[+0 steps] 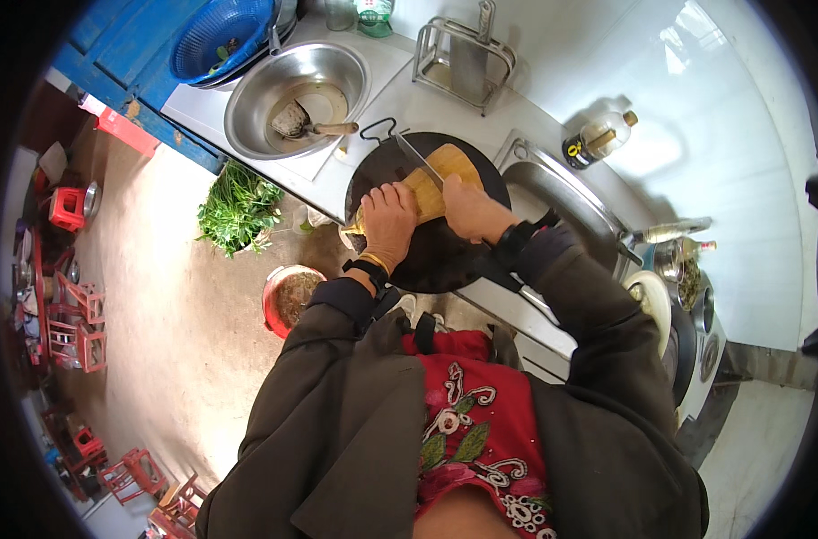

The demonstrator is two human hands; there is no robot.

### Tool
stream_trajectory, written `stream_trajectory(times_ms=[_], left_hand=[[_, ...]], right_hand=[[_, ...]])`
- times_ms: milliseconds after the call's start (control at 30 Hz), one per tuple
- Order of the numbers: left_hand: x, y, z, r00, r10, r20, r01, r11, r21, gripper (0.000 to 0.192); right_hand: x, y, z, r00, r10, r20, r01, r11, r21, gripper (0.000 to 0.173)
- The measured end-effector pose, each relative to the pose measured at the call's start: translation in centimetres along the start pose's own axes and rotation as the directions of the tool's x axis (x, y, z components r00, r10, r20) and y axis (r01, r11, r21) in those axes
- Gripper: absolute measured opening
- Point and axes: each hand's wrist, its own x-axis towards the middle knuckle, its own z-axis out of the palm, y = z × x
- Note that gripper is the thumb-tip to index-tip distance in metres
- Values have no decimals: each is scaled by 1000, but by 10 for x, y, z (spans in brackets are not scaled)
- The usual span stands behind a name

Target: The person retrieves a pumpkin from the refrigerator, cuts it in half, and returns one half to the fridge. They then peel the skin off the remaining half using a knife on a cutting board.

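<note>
A long tan squash (457, 164), probably a butternut pumpkin, lies across a dark round cutting board (426, 269) at the counter's edge. My left hand (390, 221) presses on its nearer-left part, fingers curled over the top. In my right hand (478, 209) is a kitchen knife (417, 156), the handle hidden by the fist. Its blade slants over the squash, pointing up and left; whether the edge has entered the flesh I cannot tell. A bent black metal hook or handle (378, 128) shows at the board's far left.
Left of the board stands a steel basin (237, 128) holding a wooden-handled scoop (293, 121). A knife rack (443, 27) backs onto the wall; a steel sink (570, 195) lies right. On the floor are a red bucket (269, 313) and leafy greens (239, 205).
</note>
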Motion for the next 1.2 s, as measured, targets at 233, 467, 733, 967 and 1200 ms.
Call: stream_trajectory(times_ms=[233,467,733,967,1200], left_hand=[[7,-5,-11,982,45,185,-37,998,-50,75],[34,-23,-15,909,-41,416,157,956,-248,78],[46,-34,-12,839,6,545,200,927,-318,86],[48,-34,-13,819,15,574,210,922,-325,88],[41,-35,-15,835,23,550,209,912,-354,89]], right_hand=[[-13,-7,-10,1000,-15,16,15,1000,22,24],[-60,19,9,987,-57,-149,56,998,-17,16],[-45,28,7,979,-130,-158,142,988,66,13],[-23,37,30,981,-118,-155,122,992,20,16],[-4,45,49,936,-193,-293,201,980,-4,15]])
